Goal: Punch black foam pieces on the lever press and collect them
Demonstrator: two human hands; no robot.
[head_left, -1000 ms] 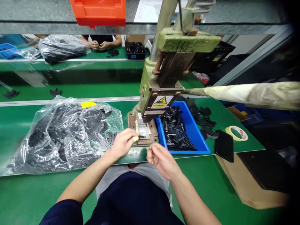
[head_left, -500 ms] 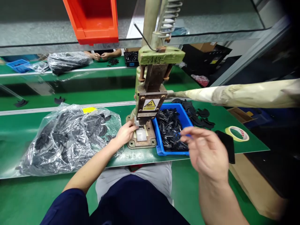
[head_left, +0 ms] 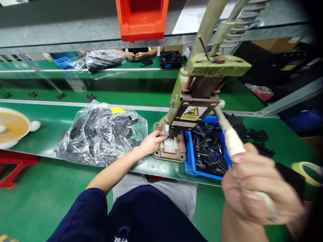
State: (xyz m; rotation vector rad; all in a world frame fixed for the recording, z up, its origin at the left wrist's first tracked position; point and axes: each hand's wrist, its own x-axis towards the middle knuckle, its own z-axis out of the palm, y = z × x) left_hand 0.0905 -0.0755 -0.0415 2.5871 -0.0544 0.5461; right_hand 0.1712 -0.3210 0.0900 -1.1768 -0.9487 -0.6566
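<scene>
A green hand press stands on the green bench, with a pale block on its base plate. My left hand rests at the left edge of that plate, its fingers pinched at the work under the ram. My right hand, close to the camera and blurred, is wrapped round the press's cloth-wrapped lever. A blue tray full of small black parts sits just right of the press.
A clear plastic bag of black curved parts lies left of the press. Loose black parts and a tape roll lie to the right. A fan stands far left, an orange bin overhead. Another person's hands work at the far bench.
My right hand has gone from the air above the blue tray to the lever and closed on it; the lever now points toward me. My left hand stays at the base plate.
</scene>
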